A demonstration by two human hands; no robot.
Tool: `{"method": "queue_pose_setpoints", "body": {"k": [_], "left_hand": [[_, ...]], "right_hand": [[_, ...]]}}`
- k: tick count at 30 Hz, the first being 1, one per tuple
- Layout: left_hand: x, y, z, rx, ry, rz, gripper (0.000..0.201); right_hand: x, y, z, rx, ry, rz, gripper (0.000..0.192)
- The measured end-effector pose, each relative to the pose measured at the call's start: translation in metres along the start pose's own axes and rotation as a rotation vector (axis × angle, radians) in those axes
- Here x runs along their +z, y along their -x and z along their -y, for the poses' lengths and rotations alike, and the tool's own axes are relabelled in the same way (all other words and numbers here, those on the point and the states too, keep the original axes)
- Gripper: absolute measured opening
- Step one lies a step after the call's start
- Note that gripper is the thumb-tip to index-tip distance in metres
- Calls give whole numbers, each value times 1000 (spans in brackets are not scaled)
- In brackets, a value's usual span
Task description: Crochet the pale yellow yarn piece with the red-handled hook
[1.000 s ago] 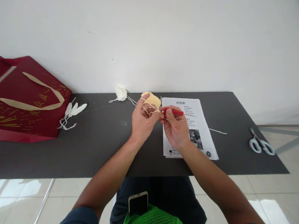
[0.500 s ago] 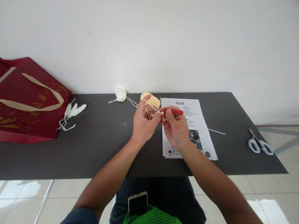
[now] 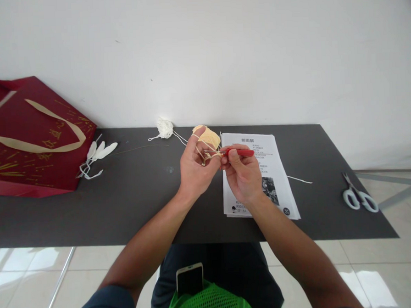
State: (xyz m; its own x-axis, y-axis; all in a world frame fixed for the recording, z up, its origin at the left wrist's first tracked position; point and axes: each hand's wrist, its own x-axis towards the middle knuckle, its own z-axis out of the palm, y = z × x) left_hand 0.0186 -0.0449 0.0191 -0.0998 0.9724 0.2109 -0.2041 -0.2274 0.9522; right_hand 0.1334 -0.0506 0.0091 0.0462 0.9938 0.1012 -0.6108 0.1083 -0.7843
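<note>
Crochet hook [image 3: 238,152], red-handled, pinched in right hand [image 3: 243,177], long axis level, tip pointing left into yarn loops strung over left hand [image 3: 195,168] fingers. Both grips clamped, touching, above counter [image 3: 142,198] middle. Cream yarn ball [image 3: 209,136] just beyond; printed pattern sheet [image 3: 261,169] right.

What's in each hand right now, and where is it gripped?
The right hand pinches the crochet hook by its red handle. The left hand holds cream yarn looped over its fingers, pinching a small piece of work at the fingertips.
</note>
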Motion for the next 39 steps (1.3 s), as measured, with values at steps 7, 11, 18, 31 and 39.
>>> {"method": "queue_pose_setpoints", "body": {"k": [7,11,18,31,39], "left_hand": [[-1,-3,1,-46,72,4,67],[-5,-10,4,-45,151,-9,61],[-15,-22,5,-282,214,-13,65],[-13,-21,9,-242,194,-45,62],[-12,-19,6,-213,201,-37,61]], "right_hand": [[0,6,-9,-127,118,-44,10],[-4,15,-16,-277,414,-15,9],[-8,14,-23,-362,630,58,22],[-7,11,-21,-319,598,22,20],[-8,12,-21,-325,609,42,21]]}}
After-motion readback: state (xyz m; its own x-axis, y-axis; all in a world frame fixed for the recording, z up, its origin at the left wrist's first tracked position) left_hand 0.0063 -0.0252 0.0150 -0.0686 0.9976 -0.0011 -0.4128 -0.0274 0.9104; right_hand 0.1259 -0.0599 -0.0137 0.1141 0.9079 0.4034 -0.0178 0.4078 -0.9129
